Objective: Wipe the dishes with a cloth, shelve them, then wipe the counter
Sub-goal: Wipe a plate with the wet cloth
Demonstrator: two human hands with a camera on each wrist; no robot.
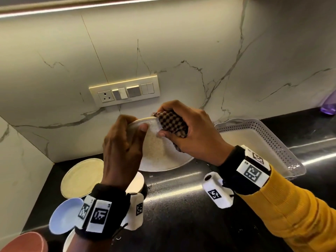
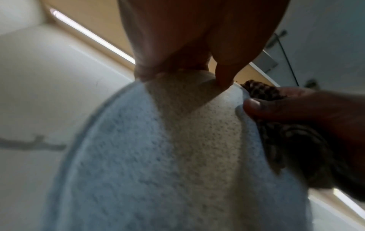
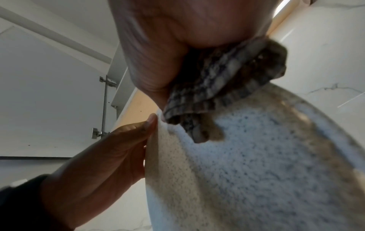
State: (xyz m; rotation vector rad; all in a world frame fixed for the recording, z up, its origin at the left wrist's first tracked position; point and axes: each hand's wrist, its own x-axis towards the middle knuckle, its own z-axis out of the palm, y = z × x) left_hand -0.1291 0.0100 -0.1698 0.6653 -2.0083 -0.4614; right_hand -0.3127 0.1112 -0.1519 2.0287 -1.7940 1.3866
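A white speckled plate (image 1: 156, 151) is held up, tilted, over the black counter (image 1: 181, 206). My left hand (image 1: 134, 128) grips its upper left rim, thumb on the near face. My right hand (image 1: 161, 120) clutches a brown checkered cloth (image 1: 172, 120) folded over the plate's top rim, pinching the rim through it. The left wrist view shows the plate (image 2: 158, 156) filling the frame, with the cloth (image 2: 260, 92) at its right edge. In the right wrist view the cloth (image 3: 217, 81) is bunched on the plate (image 3: 256, 171), and the left hand (image 3: 118, 148) steadies the edge.
A cream plate (image 1: 81, 177), a pale blue dish (image 1: 65, 217), a pink bowl (image 1: 23, 242) and a white bowl (image 1: 136, 180) sit on the counter at left. A white perforated basket (image 1: 263, 142) stands at right. A socket panel (image 1: 125, 91) is on the marble wall.
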